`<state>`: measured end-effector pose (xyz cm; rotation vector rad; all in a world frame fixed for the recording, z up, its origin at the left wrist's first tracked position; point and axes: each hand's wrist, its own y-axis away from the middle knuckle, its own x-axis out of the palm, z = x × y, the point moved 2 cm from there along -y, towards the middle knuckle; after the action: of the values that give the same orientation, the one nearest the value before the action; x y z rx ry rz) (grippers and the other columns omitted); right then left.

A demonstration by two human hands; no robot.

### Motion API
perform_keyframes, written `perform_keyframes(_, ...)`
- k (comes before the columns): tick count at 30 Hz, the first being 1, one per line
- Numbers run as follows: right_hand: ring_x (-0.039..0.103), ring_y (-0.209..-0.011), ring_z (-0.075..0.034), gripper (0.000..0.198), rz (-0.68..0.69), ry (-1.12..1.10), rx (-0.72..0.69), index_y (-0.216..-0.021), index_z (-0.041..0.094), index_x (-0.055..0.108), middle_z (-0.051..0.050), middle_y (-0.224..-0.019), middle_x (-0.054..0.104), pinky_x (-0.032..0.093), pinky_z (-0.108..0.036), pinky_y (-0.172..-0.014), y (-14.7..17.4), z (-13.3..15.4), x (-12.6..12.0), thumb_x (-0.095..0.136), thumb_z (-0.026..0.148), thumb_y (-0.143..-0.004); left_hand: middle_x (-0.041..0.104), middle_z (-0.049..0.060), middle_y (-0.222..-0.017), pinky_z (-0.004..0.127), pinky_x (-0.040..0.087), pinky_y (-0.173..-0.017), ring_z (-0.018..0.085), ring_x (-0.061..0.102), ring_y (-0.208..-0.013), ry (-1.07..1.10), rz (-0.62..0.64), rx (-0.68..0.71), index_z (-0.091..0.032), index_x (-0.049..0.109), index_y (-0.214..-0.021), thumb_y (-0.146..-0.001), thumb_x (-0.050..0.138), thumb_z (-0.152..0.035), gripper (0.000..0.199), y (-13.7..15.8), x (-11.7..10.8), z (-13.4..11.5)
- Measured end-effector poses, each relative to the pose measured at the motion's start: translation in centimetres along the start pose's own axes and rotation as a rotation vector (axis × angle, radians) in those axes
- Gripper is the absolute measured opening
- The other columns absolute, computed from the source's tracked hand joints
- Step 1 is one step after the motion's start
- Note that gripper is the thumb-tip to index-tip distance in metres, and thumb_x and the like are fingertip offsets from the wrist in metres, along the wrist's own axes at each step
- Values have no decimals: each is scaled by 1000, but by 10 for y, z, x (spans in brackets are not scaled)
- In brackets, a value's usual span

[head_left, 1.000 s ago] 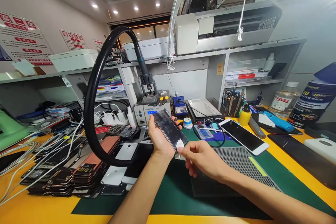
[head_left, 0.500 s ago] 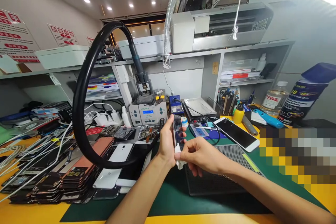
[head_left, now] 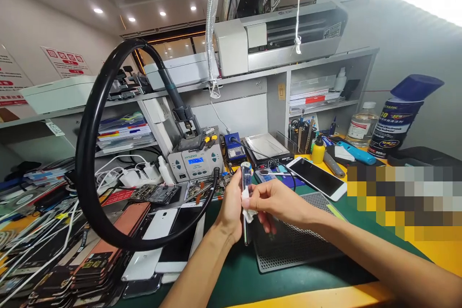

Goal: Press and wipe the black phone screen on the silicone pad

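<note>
My left hand is wrapped round a dark phone, held upright and nearly edge-on above the green mat. A white tissue is pinched in my right hand and pressed against the phone's near edge, around its middle. The thumb and index finger close on the tissue while the other fingers curl below. Under my right hand lies a dark perforated pad. Much of the phone's screen is turned away or covered by the hands.
Stacked phone parts and white cables fill the left side. A thick black hose loops up from a hot air station. A white-framed phone, a yellow bottle and a spray can stand or lie at right.
My right hand and the tissue have slid up along the phone's edge. The phone has turned more edge-on, its lower end now showing below the tissue. The view has shifted to the right.
</note>
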<state>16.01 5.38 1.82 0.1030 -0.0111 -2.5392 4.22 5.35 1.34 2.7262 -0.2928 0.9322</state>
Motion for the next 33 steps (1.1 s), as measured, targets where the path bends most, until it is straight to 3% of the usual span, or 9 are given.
perform_keyframes(3, 57, -37, -11, 50, 40, 22, -7, -60, 17, 55, 2, -47, 61, 45, -19, -34, 1, 2, -3, 78, 60, -74, 71, 6, -70, 32, 57, -61, 23, 72, -65, -41, 84, -7, -16, 70, -95, -90, 60, -53, 38, 2, 4, 1)
perform_keyframes(7, 58, -38, -12, 51, -150, -69, -112, -59, 18, 53, 3, -48, 60, 44, -19, -32, -1, 7, -12, 78, 60, -73, 70, 7, -67, 33, 56, -64, 23, 71, -64, -89, 149, -43, -15, 70, -92, -91, 55, -57, 45, 3, 8, 6)
perform_keyframes(10, 59, -38, -13, 52, -218, -139, -146, -59, 18, 53, 3, -47, 59, 43, -20, -32, -3, 10, -16, 79, 61, -72, 69, 7, -66, 33, 55, -69, 23, 70, -67, -142, 185, -30, -16, 69, -87, -92, 53, -59, 47, 3, 9, 9)
perform_keyframes(16, 58, -38, -11, 51, -145, -287, -135, -61, 17, 54, 3, -48, 60, 44, -19, -34, -2, 9, -18, 79, 59, -76, 68, 7, -66, 31, 52, -74, 22, 69, -75, -324, 178, 50, -17, 68, -82, -92, 39, -76, 67, 8, 10, 7)
perform_keyframes(22, 52, -34, -10, 49, -64, -454, -48, -63, 16, 57, 2, -47, 61, 57, -29, -44, -5, 6, -26, 75, 57, -82, 69, 5, -70, 30, 52, -72, 22, 69, -76, -405, 155, 64, -19, 68, -88, -91, 50, -71, 56, 12, 13, -1)
perform_keyframes(27, 55, -37, -8, 45, -126, -474, -39, -67, 14, 59, 3, -51, 61, 45, -18, -36, -4, 8, -29, 79, 52, -80, 71, 6, -72, 31, 53, -73, 24, 69, -81, -466, 153, 129, -20, 69, -85, -92, 53, -66, 49, 11, 11, -4)
perform_keyframes(30, 57, -37, -10, 48, -68, -459, -52, -65, 14, 59, 1, -51, 62, 46, -19, -37, -3, 10, -27, 79, 56, -78, 72, 8, -73, 31, 52, -74, 25, 69, -84, -571, 129, 216, -20, 70, -81, -91, 54, -67, 50, 10, 10, -5)
perform_keyframes(33, 56, -38, -9, 46, -111, -452, -59, -66, 14, 59, 1, -50, 62, 45, -18, -37, -4, 10, -30, 76, 54, -82, 72, 8, -74, 31, 52, -70, 25, 69, -83, -629, 124, 222, -19, 71, -85, -93, 48, -68, 55, 10, 9, -7)
